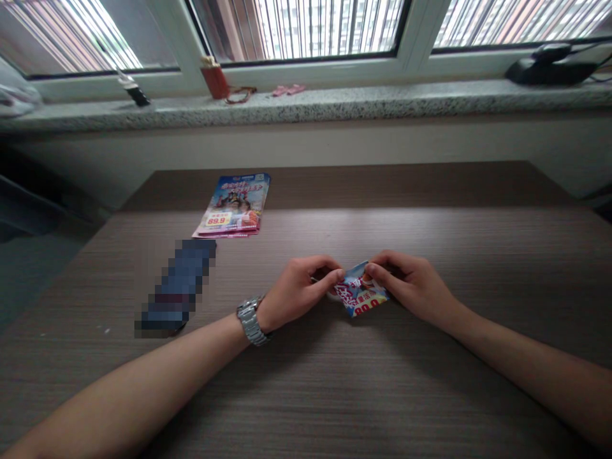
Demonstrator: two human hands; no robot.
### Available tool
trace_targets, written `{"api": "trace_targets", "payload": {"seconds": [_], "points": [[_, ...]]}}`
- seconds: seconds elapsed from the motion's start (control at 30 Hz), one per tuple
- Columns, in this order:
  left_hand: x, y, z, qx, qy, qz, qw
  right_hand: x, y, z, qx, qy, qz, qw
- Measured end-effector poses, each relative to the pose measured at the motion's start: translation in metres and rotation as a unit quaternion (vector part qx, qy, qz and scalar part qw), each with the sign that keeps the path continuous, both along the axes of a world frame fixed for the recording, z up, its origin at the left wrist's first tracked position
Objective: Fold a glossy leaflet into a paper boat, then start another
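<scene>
A small folded piece of colourful printed paper [362, 294] is held between both hands over the middle of the brown table [306, 395]. My left hand [301, 287] pinches its upper left edge between thumb and fingers, and a metal watch [252, 320] circles that wrist. On the other side, my right hand [415, 280] grips the upper right edge with thumb and forefinger. Blue, pink and yellow print with large red digits shows on the paper's front. The fingertips behind it are partly hidden.
Stacked printed flyers [234, 205] lie at the back left, with a blurred-out dark phone-like object [179, 287] in front of them. On the stone windowsill [382, 102] are a red case [216, 81], pink items [288, 90] and a black device [549, 67].
</scene>
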State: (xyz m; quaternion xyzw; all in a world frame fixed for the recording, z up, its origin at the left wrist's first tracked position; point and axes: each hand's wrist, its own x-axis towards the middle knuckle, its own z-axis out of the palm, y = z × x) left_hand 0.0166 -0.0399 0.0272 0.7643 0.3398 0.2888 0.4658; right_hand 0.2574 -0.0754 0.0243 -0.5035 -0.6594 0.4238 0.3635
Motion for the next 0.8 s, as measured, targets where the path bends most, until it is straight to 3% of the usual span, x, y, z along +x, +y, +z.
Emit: {"api": "trace_targets", "payload": {"seconds": [0.67,0.8], "points": [[-0.0005,0.0021,-0.0021,-0.008,0.004,0.028,1.000,0.0024,0.0051,-0.0036,-0.019,0.021,-0.047,0.999],[-0.0007,0.0023,-0.0006,0.024,0.031,0.032,0.999,0.0035,0.0062,-0.0053,-0.021,0.018,-0.047,0.999]]}}
